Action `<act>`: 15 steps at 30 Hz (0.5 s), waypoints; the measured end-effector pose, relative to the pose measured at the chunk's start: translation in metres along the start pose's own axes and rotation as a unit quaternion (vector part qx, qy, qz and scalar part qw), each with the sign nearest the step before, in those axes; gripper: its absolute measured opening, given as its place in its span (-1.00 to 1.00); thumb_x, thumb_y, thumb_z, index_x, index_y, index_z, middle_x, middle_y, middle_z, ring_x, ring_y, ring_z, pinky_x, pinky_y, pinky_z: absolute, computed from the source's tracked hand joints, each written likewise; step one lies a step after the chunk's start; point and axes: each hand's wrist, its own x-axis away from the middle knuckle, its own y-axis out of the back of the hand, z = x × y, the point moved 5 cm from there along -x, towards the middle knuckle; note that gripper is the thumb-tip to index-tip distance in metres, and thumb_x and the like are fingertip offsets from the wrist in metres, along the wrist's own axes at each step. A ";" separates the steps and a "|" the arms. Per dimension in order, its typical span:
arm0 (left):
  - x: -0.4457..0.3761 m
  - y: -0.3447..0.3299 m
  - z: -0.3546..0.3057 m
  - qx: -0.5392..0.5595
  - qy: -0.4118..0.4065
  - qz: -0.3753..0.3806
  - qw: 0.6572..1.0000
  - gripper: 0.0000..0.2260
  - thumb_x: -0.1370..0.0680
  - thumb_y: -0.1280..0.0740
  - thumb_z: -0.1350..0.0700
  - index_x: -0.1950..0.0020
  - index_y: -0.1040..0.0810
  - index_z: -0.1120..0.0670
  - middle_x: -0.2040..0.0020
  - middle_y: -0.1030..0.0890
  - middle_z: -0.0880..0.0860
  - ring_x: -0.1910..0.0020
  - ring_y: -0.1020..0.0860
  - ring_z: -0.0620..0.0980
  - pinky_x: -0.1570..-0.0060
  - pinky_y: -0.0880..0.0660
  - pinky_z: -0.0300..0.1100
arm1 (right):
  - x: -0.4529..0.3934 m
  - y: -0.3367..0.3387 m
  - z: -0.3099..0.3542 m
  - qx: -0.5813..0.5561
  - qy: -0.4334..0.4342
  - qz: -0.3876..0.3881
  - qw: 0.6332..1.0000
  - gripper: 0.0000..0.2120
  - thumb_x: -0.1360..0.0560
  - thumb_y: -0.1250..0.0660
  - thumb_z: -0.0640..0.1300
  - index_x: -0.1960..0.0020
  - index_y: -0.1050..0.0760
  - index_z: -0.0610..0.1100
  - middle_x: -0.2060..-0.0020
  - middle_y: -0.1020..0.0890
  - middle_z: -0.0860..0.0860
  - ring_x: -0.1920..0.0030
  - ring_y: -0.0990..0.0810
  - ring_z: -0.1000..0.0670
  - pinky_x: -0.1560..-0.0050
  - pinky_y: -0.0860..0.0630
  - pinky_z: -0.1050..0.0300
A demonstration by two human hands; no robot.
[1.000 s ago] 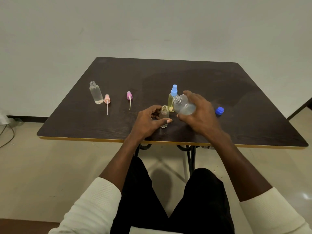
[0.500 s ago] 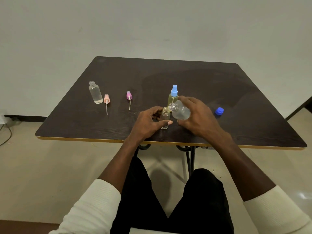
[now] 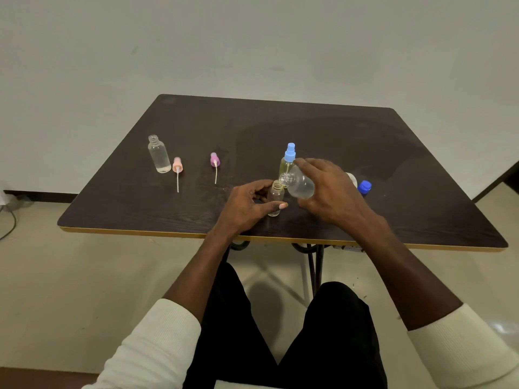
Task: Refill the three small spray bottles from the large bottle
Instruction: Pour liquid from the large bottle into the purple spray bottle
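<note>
My right hand grips the large clear bottle, tilted with its open mouth right over the neck of a small uncapped bottle. That small bottle stands upright near the table's front, and my left hand holds it between thumb and fingers. Just behind it stands a small bottle with a blue spray cap, holding yellowish liquid. At the left, a third small bottle stands uncapped with clear liquid inside. A pink spray head and a purple spray head lie loose on the table.
The dark wooden table has a yellow front edge. The large bottle's blue cap lies to the right of my right hand. A wall is behind the table, and a cable lies on the floor at the far left.
My right hand has tipped the large bottle further and brought its mouth down and left onto the small bottle's neck. My left hand has kept its hold on the small bottle.
</note>
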 end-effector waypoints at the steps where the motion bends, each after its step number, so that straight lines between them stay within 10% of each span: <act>1: 0.000 0.000 0.001 -0.001 0.001 0.000 1.000 -0.62 -0.44 -0.59 0.14 -0.23 -0.64 0.04 -0.02 -0.72 0.03 0.02 -0.68 0.03 -0.07 -0.63 -0.04 | -0.001 0.000 0.000 0.006 0.004 0.001 1.000 -0.32 -0.37 -0.50 -0.10 -0.44 -0.38 -0.15 -0.31 -0.52 -0.14 -0.31 -0.45 -0.18 -0.27 -0.36 -0.06; 15: -0.001 0.001 -0.002 0.002 0.004 0.002 1.000 -0.62 -0.45 -0.58 0.14 -0.22 -0.60 -0.07 0.01 -0.69 -0.14 0.01 -0.67 -0.15 -0.07 -0.61 -0.20 | -0.005 0.001 0.002 0.039 0.009 0.018 0.999 -0.28 -0.39 -0.49 -0.10 -0.49 -0.31 -0.11 -0.40 -0.44 -0.11 -0.41 -0.37 -0.13 -0.36 -0.31 -0.04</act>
